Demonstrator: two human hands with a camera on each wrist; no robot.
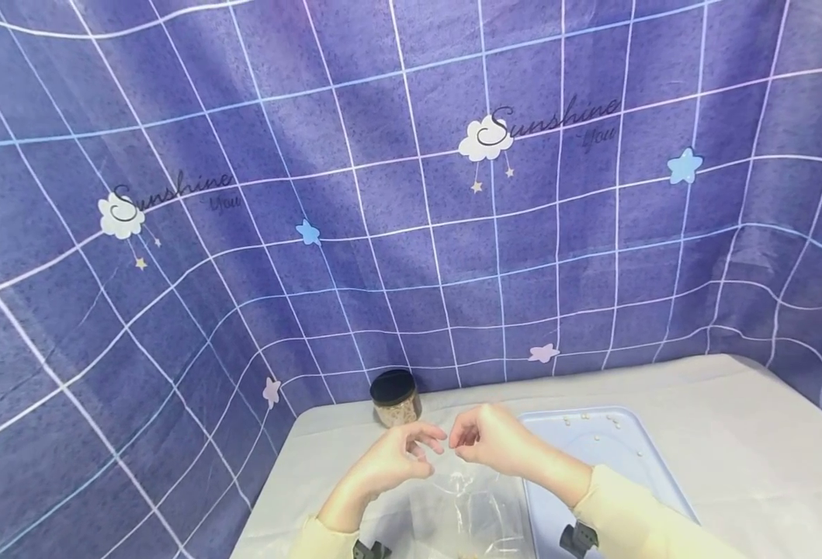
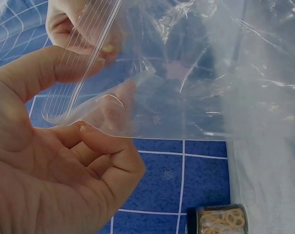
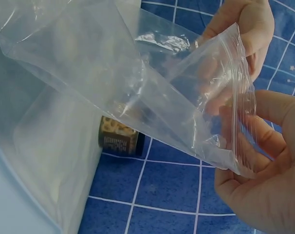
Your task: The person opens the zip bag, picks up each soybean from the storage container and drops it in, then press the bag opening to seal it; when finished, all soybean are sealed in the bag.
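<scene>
A clear zip-top plastic bag (image 2: 186, 102) spreads between both hands, its ribbed seal strip near the fingers. My left hand (image 1: 398, 461) grips the bag's mouth edge, the thumb on one side and curled fingers on the other. Opposite it, my right hand (image 1: 492, 440) holds the same edge with bent fingers, plainest in the right wrist view at the bag's corner (image 3: 245, 170). A tiny yellowish piece (image 2: 107, 48) shows at the right fingertips; whether it is pinched or behind the film cannot be told. In the head view the bag (image 1: 463, 512) hangs below the hands.
A jar (image 1: 395, 400) with a dark lid and pale contents stands at the back, beyond the left hand. On the right lies a light blue tray (image 1: 620, 481) with several small beige pieces near its far end. A purple gridded curtain (image 1: 411, 194) surrounds the pale-covered table (image 1: 753, 435).
</scene>
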